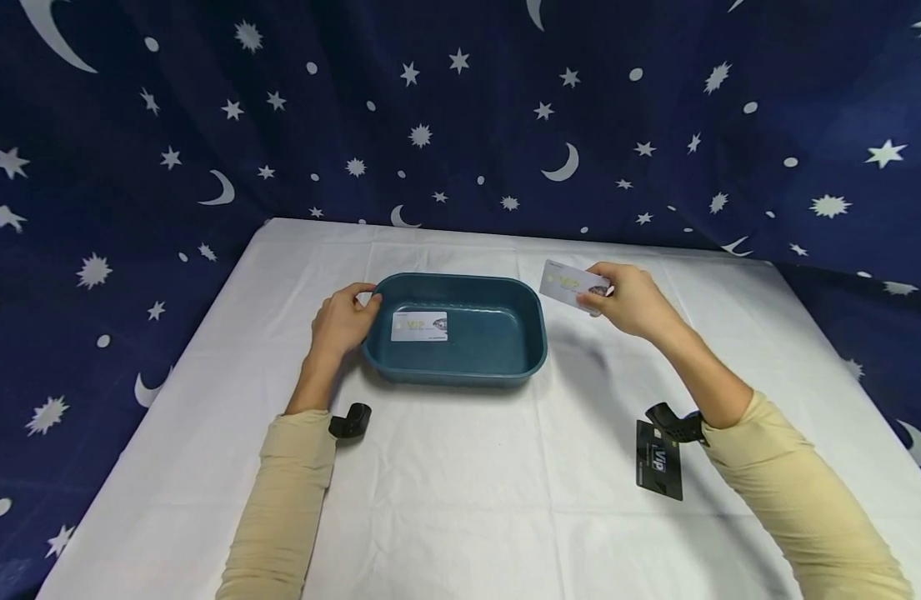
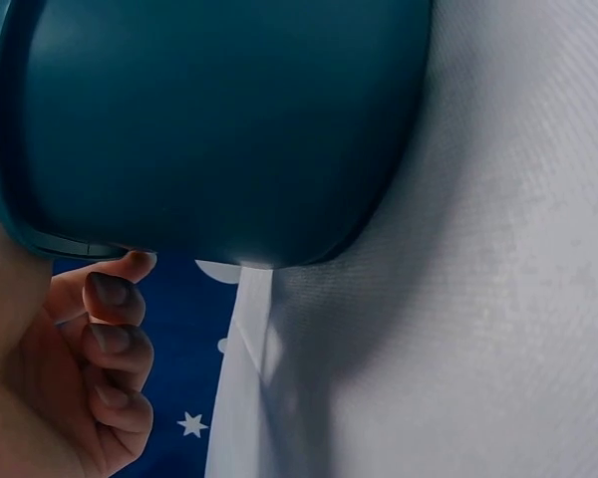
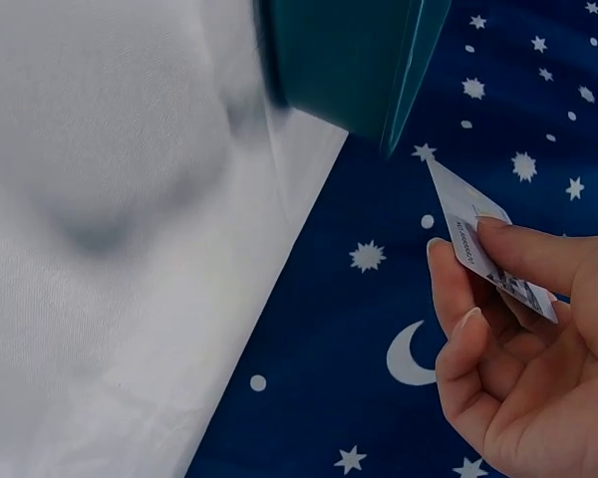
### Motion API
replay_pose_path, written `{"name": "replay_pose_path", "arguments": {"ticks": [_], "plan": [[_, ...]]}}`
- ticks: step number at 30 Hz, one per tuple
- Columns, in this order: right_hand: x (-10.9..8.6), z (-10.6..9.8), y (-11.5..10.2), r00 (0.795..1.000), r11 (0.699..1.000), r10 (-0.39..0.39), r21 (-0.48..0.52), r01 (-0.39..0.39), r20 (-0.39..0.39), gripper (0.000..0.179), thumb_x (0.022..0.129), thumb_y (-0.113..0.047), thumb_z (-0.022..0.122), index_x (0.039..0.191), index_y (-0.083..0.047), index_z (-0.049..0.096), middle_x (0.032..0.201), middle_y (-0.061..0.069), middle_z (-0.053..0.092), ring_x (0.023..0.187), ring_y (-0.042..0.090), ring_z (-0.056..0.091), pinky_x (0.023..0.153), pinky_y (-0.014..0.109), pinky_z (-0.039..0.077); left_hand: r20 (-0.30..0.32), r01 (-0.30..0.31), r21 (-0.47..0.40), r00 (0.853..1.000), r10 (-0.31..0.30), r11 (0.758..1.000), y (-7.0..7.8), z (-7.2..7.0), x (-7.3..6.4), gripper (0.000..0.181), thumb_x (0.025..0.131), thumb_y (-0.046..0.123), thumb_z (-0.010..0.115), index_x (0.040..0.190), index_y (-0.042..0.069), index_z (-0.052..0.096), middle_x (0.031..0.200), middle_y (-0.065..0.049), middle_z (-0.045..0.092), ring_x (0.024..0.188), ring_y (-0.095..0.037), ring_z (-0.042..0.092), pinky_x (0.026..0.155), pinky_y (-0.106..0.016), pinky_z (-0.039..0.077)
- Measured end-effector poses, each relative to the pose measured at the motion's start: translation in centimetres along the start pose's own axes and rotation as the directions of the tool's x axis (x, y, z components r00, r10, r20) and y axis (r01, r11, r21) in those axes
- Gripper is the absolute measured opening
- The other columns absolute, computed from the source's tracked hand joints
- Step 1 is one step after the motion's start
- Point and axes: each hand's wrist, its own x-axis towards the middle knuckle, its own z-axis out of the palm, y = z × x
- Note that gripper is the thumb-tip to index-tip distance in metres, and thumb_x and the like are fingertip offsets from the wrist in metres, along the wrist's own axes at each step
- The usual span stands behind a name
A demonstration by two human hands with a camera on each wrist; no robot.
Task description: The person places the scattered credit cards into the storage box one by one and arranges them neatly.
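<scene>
**A white card [image 1: 563, 283] up by the blue-green tub [image 1: 498, 342]**

The right hand [image 1: 634, 302] pinches the white card by one end, thumb on one side and fingers on the other, maybe so the rest sticks out toward the tub. The left hand [image 1: 342, 321] grips the tub's left end, maybe so it won't slide. Another white card [image 1: 418, 327] lies flat inside, near that end. A black card [image 1: 658, 471] lies toward the right edge of the table [image 1: 460, 500]. White cloth [image 1: 205, 400] covers the table, with creases and soft shadows; the tub sits nearer the far edge. Blue cloth [image 1: 483, 92] with moons and stars hangs behind.
</scene>
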Motion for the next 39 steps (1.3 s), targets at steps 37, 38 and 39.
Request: {"name": "replay_pose_path", "arguments": {"ticks": [37, 38, 39], "plan": [[2.1, 4.2, -3.9, 0.990, 0.997, -0.062, 0.060, 0.055, 0.127, 0.024, 0.093, -0.010, 0.062, 0.114, 0.001, 0.061, 0.099, 0.018, 0.066, 0.076, 0.024, 0.064, 0.059, 0.032, 0.044, 0.012, 0.014, 0.009, 1.000, -0.014, 1.000, 0.0, -0.2, 0.1, 0.039, 0.097, 0.033, 0.053, 0.127, 0.010, 0.061, 0.069, -0.005, 0.057, 0.054, -0.019, 0.049, 0.052, -0.033, 0.036], [2.2, 4.3, -4.0, 0.989, 0.996, -0.067, 0.067, 0.058, 0.133, 0.024, 0.093, -0.010, 0.062, 0.114, 0.002, 0.061, 0.097, 0.017, 0.066, 0.075, 0.024, 0.064, 0.059, 0.032, 0.044, 0.012, 0.015, 0.008, 1.000, -0.015, 1.000, 0.0, -0.2, 0.1, 0.039, 0.097, 0.033, 0.053, 0.127, 0.010, 0.061, 0.069, -0.005, 0.057, 0.055, -0.019, 0.049, 0.052, -0.033, 0.036], [2.3, 4.5, -4.1, 0.988, 0.995, -0.071, 0.073, 0.061, 0.138, 0.023, 0.093, -0.009, 0.063, 0.113, 0.002, 0.061, 0.096, 0.016, 0.066, 0.075, 0.024, 0.064, 0.059, 0.031, 0.043, 0.013, 0.015, 0.008, 1.000, -0.015, 1.000, 0.0, -0.2, 0.1, 0.039, 0.097, 0.033, 0.053, 0.127, 0.010, 0.061, 0.069, -0.004, 0.057, 0.055, -0.019, 0.049, 0.052, -0.033, 0.036]]}}
